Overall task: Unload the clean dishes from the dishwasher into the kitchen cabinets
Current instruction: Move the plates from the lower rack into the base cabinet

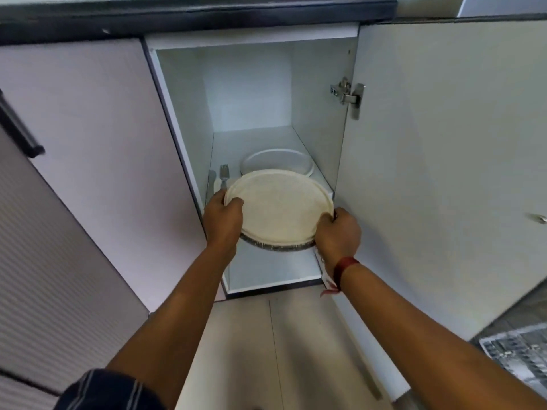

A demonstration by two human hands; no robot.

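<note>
A large cream plate (279,207) with a dark underside rim is held level inside the open lower cabinet (251,84), above its floor. My left hand (223,221) grips the plate's left edge, thumb on top. My right hand (337,232) grips its right edge. Behind it a white plate (276,161) lies on the cabinet floor. A fork (224,174) and another piece of cutlery (211,180) lie along the left wall.
The cabinet door (444,158) stands open to the right, hinge at its top. A dishwasher rack (518,353) shows at the lower right corner. A closed door with a dark handle (17,125) is at the left. A dark countertop edge runs above.
</note>
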